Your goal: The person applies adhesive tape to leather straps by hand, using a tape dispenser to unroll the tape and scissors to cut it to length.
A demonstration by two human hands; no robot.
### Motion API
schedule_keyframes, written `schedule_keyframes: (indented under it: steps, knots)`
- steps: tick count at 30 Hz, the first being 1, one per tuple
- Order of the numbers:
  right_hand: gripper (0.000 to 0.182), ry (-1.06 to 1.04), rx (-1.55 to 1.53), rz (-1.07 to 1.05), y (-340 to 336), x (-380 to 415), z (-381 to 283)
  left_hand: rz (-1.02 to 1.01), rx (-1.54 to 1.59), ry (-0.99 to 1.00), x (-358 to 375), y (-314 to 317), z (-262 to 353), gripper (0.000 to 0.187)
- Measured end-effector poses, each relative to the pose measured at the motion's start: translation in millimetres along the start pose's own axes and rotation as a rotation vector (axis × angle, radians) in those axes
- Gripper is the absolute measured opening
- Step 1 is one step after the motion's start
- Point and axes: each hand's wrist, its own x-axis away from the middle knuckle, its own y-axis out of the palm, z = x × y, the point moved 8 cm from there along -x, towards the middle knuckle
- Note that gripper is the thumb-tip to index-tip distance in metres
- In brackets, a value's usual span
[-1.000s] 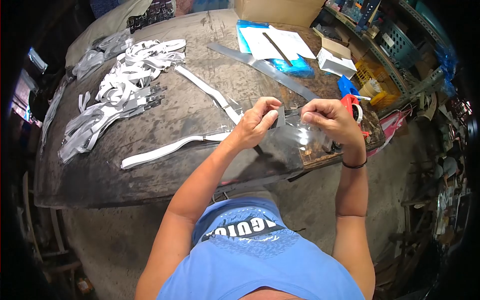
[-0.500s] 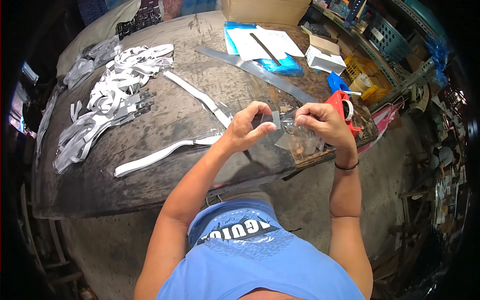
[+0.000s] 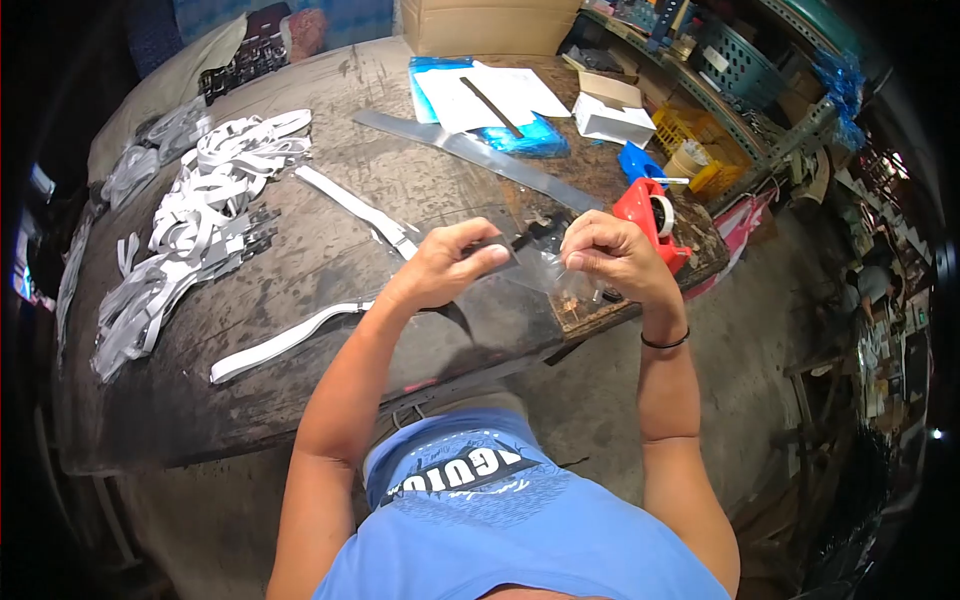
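Note:
My left hand (image 3: 450, 264) is over the table's front part with its fingers pinched near a clear plastic piece; what lies between the fingertips is too small to tell. My right hand (image 3: 618, 256) grips a clear plastic bag (image 3: 545, 262) that stretches between the two hands. Behind my left hand lies a white strap (image 3: 350, 203), and another white strap (image 3: 290, 342) curves along the table to its left. Close behind my right hand stands a red tape dispenser (image 3: 652, 222). A long clear plastic strip (image 3: 480, 158) runs diagonally across the table.
A heap of white straps (image 3: 205, 200) covers the left of the table (image 3: 400, 360). White papers (image 3: 500, 95) on blue plastic, an open white box (image 3: 612, 112), and a cardboard box (image 3: 485, 27) are at the back. Shelves with a yellow basket (image 3: 715, 150) stand at the right.
The whole view has shifted, so table items appear further left. The grey piece seen at my left fingertips before is no longer clearly visible, and the clear bag now spans between both hands.

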Motion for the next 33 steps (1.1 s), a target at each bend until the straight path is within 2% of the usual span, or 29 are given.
schedule_keyframes:
  steps: [2,3,4,6,10,16,25,33]
  knots:
    - [0.015,0.168,-0.195,0.096,-9,11,12,0.005,0.040,0.011,0,-5,-12,0.019]
    - [0.018,0.241,-0.199,0.100,-12,17,23,-0.009,0.154,-0.016,1,-6,-13,0.018]
    - [0.018,0.245,-0.193,0.108,-14,21,26,-0.023,0.267,-0.045,2,-4,-14,0.018]
    - [0.018,0.293,-0.341,0.182,-17,26,34,-0.006,0.268,-0.098,3,-6,-6,0.017]
    - [0.016,0.194,-0.255,0.264,-21,22,29,0.021,0.228,-0.058,4,-12,-5,0.018]
    - [0.015,0.299,-0.233,0.196,-20,22,34,-0.003,0.115,-0.112,7,-19,0,0.017]
    - [0.011,0.321,-0.195,0.050,-16,16,27,-0.013,-0.020,-0.097,11,-19,12,0.017]
    - [0.013,0.337,-0.176,0.049,-16,14,25,0.013,-0.056,-0.033,11,-18,15,0.019]
